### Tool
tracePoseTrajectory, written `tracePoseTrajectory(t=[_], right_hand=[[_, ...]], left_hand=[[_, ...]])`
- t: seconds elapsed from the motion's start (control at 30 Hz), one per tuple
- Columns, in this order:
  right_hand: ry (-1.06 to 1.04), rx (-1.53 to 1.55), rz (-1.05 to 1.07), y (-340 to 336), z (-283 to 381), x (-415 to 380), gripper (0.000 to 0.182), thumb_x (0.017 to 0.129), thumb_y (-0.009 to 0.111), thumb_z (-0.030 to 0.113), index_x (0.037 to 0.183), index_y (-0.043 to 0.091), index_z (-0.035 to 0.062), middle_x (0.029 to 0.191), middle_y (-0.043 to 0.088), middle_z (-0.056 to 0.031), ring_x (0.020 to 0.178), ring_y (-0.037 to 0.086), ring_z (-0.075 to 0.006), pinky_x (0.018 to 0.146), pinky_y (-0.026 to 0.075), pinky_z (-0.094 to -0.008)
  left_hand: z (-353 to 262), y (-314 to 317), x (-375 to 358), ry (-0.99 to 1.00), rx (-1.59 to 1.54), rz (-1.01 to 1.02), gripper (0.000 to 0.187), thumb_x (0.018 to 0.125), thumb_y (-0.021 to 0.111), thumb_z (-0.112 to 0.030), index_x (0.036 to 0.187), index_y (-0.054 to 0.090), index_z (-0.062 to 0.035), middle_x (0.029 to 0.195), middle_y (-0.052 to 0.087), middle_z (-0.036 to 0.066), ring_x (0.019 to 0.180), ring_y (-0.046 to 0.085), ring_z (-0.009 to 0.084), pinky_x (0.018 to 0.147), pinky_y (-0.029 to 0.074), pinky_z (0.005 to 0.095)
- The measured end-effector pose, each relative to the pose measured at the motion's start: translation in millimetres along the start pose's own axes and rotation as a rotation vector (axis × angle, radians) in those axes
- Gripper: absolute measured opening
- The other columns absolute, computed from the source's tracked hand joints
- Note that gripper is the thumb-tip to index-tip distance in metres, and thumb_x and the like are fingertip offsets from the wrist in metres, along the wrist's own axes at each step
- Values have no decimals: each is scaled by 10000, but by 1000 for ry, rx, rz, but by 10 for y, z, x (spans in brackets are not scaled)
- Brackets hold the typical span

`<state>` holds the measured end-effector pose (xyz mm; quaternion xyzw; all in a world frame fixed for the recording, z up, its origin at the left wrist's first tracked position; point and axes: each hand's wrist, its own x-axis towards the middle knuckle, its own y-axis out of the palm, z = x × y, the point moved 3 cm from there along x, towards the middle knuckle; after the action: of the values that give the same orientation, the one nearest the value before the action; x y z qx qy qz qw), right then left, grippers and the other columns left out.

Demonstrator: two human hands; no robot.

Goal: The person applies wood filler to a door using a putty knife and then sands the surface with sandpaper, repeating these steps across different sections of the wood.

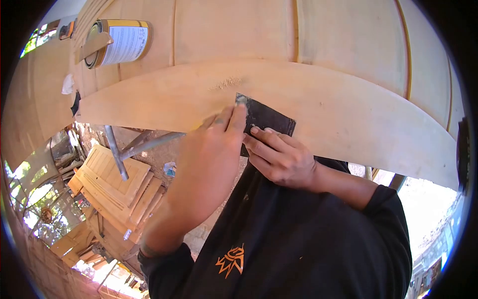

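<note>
The left hand (215, 142) reaches over the near, smooth band of a pale wooden panel (348, 107). Its fingers press down on the smeared far-left corner of a dark flat sheet (269, 115). Whether they also pinch something underneath cannot be told. The right hand (283, 158) grasps the near edge of the same sheet, fingers bent over its top face; its thumb is hidden. The sheet lies at an angle over the panel's near edge, just in front of the black shirt (308, 239), which bears an orange logo (231, 261).

A little beyond the sheet, pale crumbs (226, 83) are scattered on the wood. Farther off, at the upper left, a can (127, 42) with a yellow and white label has a wooden strip (94, 47) across its rim. Nearer than the can are a white scrap (67, 84) and a black scrap (75, 103), the latter by the panel's left end. Below the panel, metal legs (116, 152) stand near a stack of wooden boards (117, 184), with a bluish scrap (170, 169) on the ground beside it.
</note>
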<state>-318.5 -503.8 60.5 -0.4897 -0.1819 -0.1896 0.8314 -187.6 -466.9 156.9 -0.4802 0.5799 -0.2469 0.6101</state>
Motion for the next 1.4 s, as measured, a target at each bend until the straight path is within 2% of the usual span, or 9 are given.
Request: tracePoseTrajectory(t=[0.3,0.5,0.6,0.7,1.0,1.1,1.2,1.3,1.4], right_hand=[[7,22,-4,15,-46,14,185,773,621,168,888,705,50,1191,658,-95,1128,632,-237,950,527,-329],[18,52,-16,19,-7,-3,198,771,623,168,902,707,46,1203,657,-92,1137,626,-239,958,521,-337],[21,57,-12,31,-36,-3,204,769,623,168,907,707,44,1208,655,-90,1147,618,-239,956,520,-341],[25,59,-4,23,-15,-13,208,769,621,170,911,707,44,1216,652,-88,1156,612,-237,953,521,-341],[30,71,-1,21,-4,-5,215,770,620,167,919,704,35,1221,644,-89,1166,602,-236,964,511,-333],[40,73,-4,27,-14,-9,214,769,622,167,915,705,34,1222,645,-94,1167,600,-238,968,510,-335],[45,90,-1,21,11,-15,207,770,621,163,909,705,34,1220,646,-98,1163,604,-240,970,512,-338],[43,87,-7,14,-50,12,198,773,620,159,900,703,32,1218,648,-102,1160,606,-241,970,512,-342],[54,72,-17,17,-16,-11,194,774,620,158,896,701,30,1216,648,-104,1165,604,-242,974,511,-346]], left_hand=[[9,35,-76,57,2,-62,431,857,562,-15,1278,557,73,1190,647,215,1030,674,344,837,562,388],[-15,-6,-38,-13,-28,-46,412,852,560,-5,1256,564,79,1195,651,209,1014,678,345,810,561,402],[-11,90,-6,42,20,-183,419,842,564,0,1254,564,76,1172,656,205,993,683,336,785,562,409],[-21,38,0,-52,-15,-49,439,822,586,5,1254,560,80,1160,658,217,988,686,333,772,564,406],[-59,42,-85,-10,0,-76,452,806,585,23,1254,554,74,1104,661,224,985,685,341,774,559,414],[-25,129,4,-5,-2,-256,434,816,581,17,1246,558,68,1098,661,220,987,682,351,787,557,416],[-27,25,-40,-114,-62,-79,412,830,577,10,1238,561,65,1108,662,218,978,684,355,793,558,421],[-37,142,-110,8,1,-209,414,844,576,-1,1252,552,64,1096,662,214,961,688,353,776,562,424],[1,128,-46,-23,-19,-202,428,848,581,-13,1267,546,67,1071,663,206,941,692,350,758,563,426]])
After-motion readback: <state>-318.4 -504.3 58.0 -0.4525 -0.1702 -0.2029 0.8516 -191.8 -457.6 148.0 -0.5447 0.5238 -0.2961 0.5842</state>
